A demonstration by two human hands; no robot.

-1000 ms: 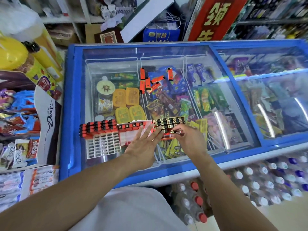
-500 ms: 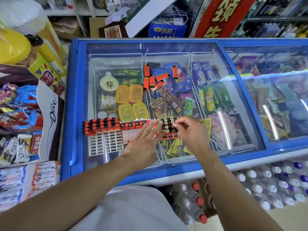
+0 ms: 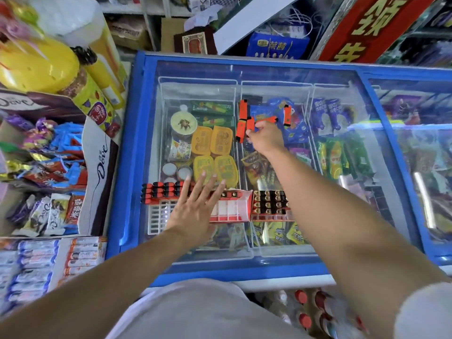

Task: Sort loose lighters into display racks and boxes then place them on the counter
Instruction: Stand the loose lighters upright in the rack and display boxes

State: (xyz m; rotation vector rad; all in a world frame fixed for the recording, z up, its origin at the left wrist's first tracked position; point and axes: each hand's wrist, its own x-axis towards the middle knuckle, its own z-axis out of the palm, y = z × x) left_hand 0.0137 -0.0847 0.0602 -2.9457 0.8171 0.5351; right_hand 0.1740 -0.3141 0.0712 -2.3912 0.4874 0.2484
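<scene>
- Shop freezer (image 3: 137, 152) with blue frame and sliding glass lid; cardboard boxes lettered "Dove" (image 3: 101, 162) stand off its left edge.
- Loose orange lighters (image 3: 243, 118) lie on the glass toward the far edge, mid-lid.
- Right hand (image 3: 265, 138), fingers curled, pinches one lighter there.
- Left hand (image 3: 193, 211), fingers straight and spread, rests on the white-and-red display racks (image 3: 230, 209) near the front edge.
- Red box (image 3: 269, 204) of black-and-gold lighter tops sits just right of the racks.

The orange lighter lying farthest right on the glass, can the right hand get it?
Probably yes. The orange lighter lies bare on the freezer lid just beside the right hand, nothing between.
</scene>
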